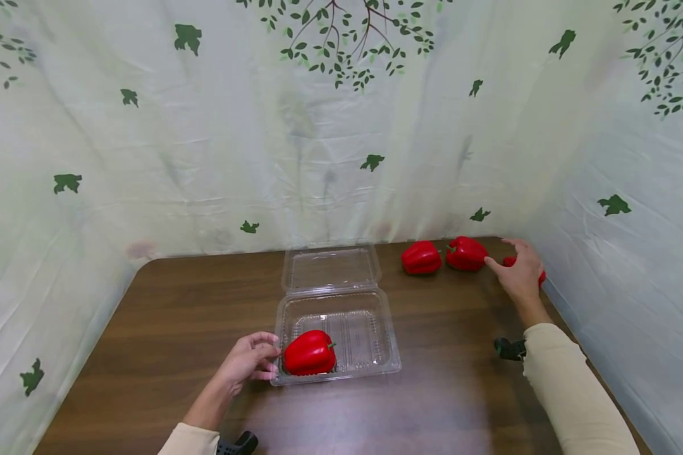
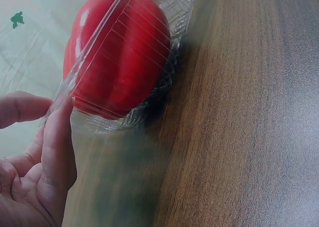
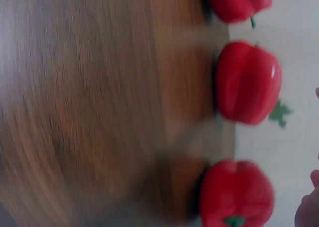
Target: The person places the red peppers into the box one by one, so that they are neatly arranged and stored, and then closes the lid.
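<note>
A clear plastic clamshell container (image 1: 364, 335) lies on the table with its lid (image 1: 330, 268) folded back. Inside its left front part sits a red bell pepper (image 1: 310, 352), seen through the clear wall in the left wrist view. My left hand (image 1: 249, 361) pinches the container's left rim between thumb and fingers. At the far right, my right hand (image 1: 522, 273) is spread above a red bell pepper (image 1: 541, 278), which it partly hides. Fingertips of that hand show only at the edge of the right wrist view, apart from the peppers (image 3: 237, 194).
Two more red bell peppers, a left one (image 1: 421, 258) and a right one (image 1: 467, 253), lie along the back edge of the brown wooden table (image 1: 444, 385). A pale leaf-printed curtain (image 1: 233, 139) surrounds the table at the back and sides.
</note>
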{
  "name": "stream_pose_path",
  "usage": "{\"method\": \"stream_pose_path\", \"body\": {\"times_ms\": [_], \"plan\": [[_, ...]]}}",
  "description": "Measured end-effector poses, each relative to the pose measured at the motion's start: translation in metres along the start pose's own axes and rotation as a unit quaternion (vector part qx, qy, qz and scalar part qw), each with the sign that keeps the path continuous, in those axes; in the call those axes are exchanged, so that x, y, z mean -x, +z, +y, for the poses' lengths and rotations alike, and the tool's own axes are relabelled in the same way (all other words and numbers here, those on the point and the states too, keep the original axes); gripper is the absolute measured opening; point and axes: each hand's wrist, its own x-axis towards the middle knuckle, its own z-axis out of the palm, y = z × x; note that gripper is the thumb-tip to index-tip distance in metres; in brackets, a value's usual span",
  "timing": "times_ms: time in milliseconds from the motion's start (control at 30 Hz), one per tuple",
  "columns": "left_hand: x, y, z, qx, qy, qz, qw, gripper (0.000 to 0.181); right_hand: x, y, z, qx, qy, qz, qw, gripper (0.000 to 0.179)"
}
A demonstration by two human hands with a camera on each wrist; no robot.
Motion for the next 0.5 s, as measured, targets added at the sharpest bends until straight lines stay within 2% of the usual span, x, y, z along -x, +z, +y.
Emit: {"method": "stream_pose_path", "body": {"times_ms": [200,400,500], "plan": [[-0.001,-0.001,0.000,0.002,-0.001,-0.008,1.0000,0.030,0.000,-0.011,0.019,-0.001,0.040,0.008,0.9992,0.057],[-0.001,-0.001,-0.001,0.004,-0.001,-0.008,1.0000,0.029,0.003,-0.017,0.038,-0.016,0.086,-0.024,0.9959,0.065],[0.000,-0.001,0.000,0.004,0.002,-0.010,0.9999,0.028,0.004,-0.020,0.044,-0.013,0.095,-0.037,0.9947,0.067]]}}
